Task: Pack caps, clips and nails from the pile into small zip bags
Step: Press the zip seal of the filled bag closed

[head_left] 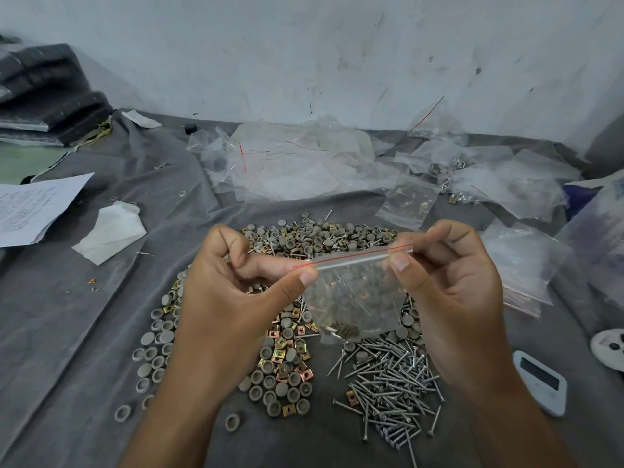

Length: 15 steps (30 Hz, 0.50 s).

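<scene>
- Left hand (236, 292): thumb and forefinger pinch the left end of the zip strip of a small zip bag (354, 292); the other fingers are curled in behind
- Right hand (449, 285): thumb and fingers pinch the right end of the same strip, so the bag hangs between both hands above the pile
- Bag contents: grey caps, nails and a few brass-coloured clips lie in the lower part; the red line marks the mouth, and whether the seal is fully pressed shut cannot be told
- Pile on the grey cloth (84, 332): caps (158, 352) spread to the left, clips (280, 352) mixed with caps in the middle, nails (391, 383) heaped to the right, directly below the bag
- Background: empty and filled bags (304, 163) lie near the wall; papers (37, 204) and a white device (540, 383) sit at the sides
- Judged step: closing the strip
- Risk 1: uneven pressing along the strip would likely leave a gap through which small clips escape
- Risk 2: nail points pressed against the thin film could pierce it if the bag is squeezed
- Risk 3: tilting the bag before the seal holds would spill the count back into the pile
</scene>
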Available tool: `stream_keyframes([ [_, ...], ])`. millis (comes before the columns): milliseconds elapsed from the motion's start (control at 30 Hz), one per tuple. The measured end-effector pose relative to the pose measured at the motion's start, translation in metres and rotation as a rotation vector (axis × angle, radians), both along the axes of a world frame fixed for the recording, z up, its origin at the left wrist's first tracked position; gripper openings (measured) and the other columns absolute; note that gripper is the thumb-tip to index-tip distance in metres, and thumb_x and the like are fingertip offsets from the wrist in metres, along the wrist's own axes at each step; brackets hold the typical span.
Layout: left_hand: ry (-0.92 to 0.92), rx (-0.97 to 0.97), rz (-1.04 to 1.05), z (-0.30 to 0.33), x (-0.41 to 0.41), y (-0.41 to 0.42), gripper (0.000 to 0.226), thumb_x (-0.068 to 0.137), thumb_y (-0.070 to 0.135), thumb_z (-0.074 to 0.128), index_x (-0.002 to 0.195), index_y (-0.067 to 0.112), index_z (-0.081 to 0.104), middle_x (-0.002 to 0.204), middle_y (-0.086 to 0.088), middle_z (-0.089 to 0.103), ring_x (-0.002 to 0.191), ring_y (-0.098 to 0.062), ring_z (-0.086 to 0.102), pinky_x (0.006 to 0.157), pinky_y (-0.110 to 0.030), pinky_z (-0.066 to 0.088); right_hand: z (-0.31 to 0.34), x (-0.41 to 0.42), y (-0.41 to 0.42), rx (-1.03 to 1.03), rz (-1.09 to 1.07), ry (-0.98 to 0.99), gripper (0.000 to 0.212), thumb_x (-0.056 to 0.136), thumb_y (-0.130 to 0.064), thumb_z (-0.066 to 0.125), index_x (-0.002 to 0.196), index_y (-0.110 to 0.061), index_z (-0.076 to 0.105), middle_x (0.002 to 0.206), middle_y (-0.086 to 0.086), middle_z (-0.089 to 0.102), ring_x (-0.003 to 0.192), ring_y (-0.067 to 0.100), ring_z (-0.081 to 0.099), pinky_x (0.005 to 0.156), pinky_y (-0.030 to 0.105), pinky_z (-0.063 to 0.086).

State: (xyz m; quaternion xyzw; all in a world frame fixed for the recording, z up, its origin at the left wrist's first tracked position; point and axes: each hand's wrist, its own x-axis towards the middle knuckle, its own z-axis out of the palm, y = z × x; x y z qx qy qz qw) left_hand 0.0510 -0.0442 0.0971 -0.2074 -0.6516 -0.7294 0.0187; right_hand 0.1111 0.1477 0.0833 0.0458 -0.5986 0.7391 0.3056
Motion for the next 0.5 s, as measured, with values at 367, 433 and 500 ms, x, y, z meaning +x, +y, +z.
stream_keyframes([
  [367, 0.047, 0.084, -0.075, -0.007, 0.004, 0.014, 0.036, 0.077, 0.03, 0.075, 0.076, 0.038, 0.04, 0.095, -0.011, 0.071, 0.089, -0.019, 0.067, 0.078, -0.029, 0.055, -0.019, 0.003, -0.004, -0.005, 0.394, -0.21, 0.06, 0.077, -0.024, 0.085, 0.128, -0.023, 0.054, 0.121, -0.002, 0.068, 0.112, 0.02, 0.068, 0.088, 0.034, 0.058],
  [433, 0.042, 0.069, -0.103, -0.008, 0.004, 0.016, 0.033, 0.077, 0.032, 0.074, 0.076, 0.035, 0.041, 0.095, -0.009, 0.071, 0.092, -0.021, 0.068, 0.075, -0.03, 0.057, -0.023, 0.005, -0.004, 0.115, 0.413, -0.364, 0.069, 0.072, -0.039, 0.087, 0.131, -0.024, 0.054, 0.126, 0.002, 0.068, 0.115, 0.024, 0.067, 0.092, 0.041, 0.057],
  [500, 0.047, 0.073, -0.092, -0.008, 0.002, 0.018, 0.032, 0.079, 0.033, 0.072, 0.075, 0.035, 0.041, 0.087, 0.002, 0.069, 0.088, -0.014, 0.067, 0.072, -0.025, 0.056, -0.025, 0.005, -0.003, 0.273, 0.35, -0.439, 0.052, 0.077, -0.045, 0.082, 0.122, -0.029, 0.063, 0.119, 0.0, 0.071, 0.109, 0.018, 0.07, 0.087, 0.035, 0.058],
])
